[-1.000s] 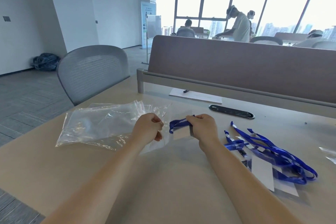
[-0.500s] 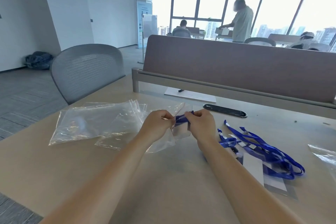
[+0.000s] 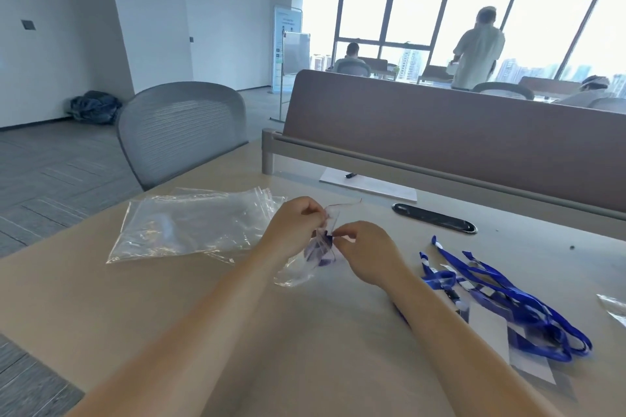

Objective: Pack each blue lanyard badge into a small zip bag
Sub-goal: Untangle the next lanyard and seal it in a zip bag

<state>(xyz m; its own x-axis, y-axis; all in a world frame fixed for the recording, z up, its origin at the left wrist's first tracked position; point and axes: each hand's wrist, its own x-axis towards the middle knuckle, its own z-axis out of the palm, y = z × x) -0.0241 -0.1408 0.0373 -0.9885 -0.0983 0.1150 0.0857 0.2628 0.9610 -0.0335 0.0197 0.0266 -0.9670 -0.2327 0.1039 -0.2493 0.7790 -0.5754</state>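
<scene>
My left hand [image 3: 294,226] and my right hand [image 3: 367,253] meet over the middle of the table, both pinching the mouth of a small clear zip bag [image 3: 305,267]. A folded blue lanyard badge [image 3: 321,251] shows through the bag, mostly inside it. The bag's lower end rests on the table. To the right lies a tangled heap of blue lanyards with white badge cards [image 3: 501,301]. A pile of empty clear zip bags [image 3: 189,223] lies flat to the left of my hands.
A brown desk divider [image 3: 457,132] runs along the table's far edge, with a white paper [image 3: 369,184] and a black cable slot [image 3: 435,217] in front of it. A grey chair [image 3: 179,132] stands at the left. Another clear bag [image 3: 614,308] lies at the right edge. People are by the windows.
My hands have come together. The blue lanyard, held outside the bag by my right hand a second ago, is now inside the small bag, and both hands pinch its opening.
</scene>
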